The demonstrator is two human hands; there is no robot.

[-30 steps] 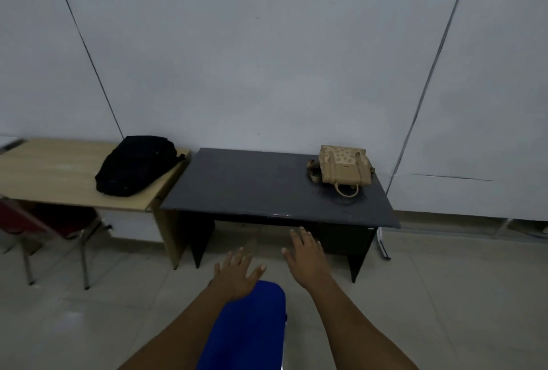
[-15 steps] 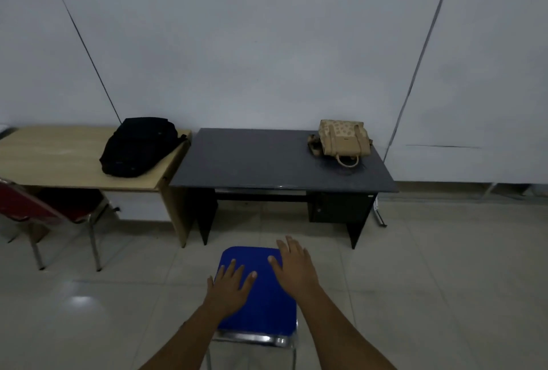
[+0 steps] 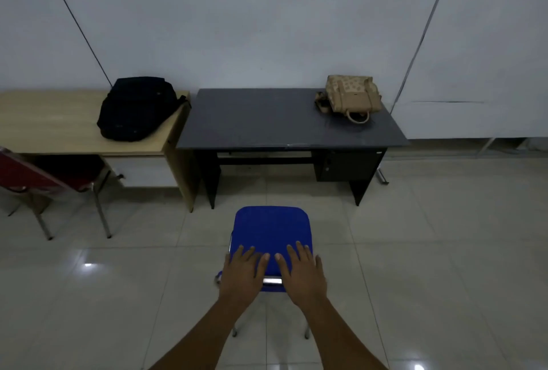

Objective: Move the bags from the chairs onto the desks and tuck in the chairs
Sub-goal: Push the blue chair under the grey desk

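Pale floor tiles [image 3: 444, 251] run up to a white panelled wall [image 3: 252, 19]; two benches stand side by side against it. Both forearms reach forward and down; the left hand [image 3: 241, 276] lies flat, fingers spread, on the top of the blue chair [image 3: 271, 228] backrest at its left end; the right hand [image 3: 302, 276] lies likewise, fingers spread, at the right end, a strip of chrome frame showing between them; neither palm is curled round anything that I can see. At far left a red chair [image 3: 32, 174] sits partly under the wooden bench [image 3: 53, 120]; a black backpack [image 3: 135, 108] lies on that bench's right end. Next comes the dark grey bench [image 3: 267, 120], with a tan handbag [image 3: 353, 96] on its far right corner. The blue chair stands on open floor in front of the grey bench, apart from it, not tucked in.
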